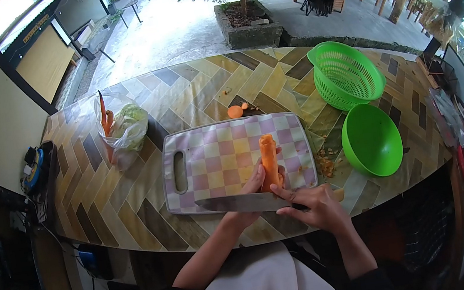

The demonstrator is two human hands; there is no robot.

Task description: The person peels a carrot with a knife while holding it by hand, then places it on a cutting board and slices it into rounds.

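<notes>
A peeled orange carrot (269, 160) stands nearly upright over the near right part of the checkered cutting board (214, 147). My left hand (254, 184) is closed around its lower part, with the fingers partly hidden behind it. In my right hand (316, 204) is a large knife (239, 203), its broad blade pointing left across the board's near edge and in front of my left wrist. The right fingers wrap the handle, and the index finger reaches toward the carrot's lower end. Orange cut pieces (235, 111) lie just beyond the board's far edge.
A green colander (347, 75) and a green bowl (371, 140) stand right of the board. Peel scraps (325, 164) lie between board and bowl. At the left, a clear plastic bag (126, 130) holds carrots and a pale green vegetable. The table (98, 205) has a curved near edge.
</notes>
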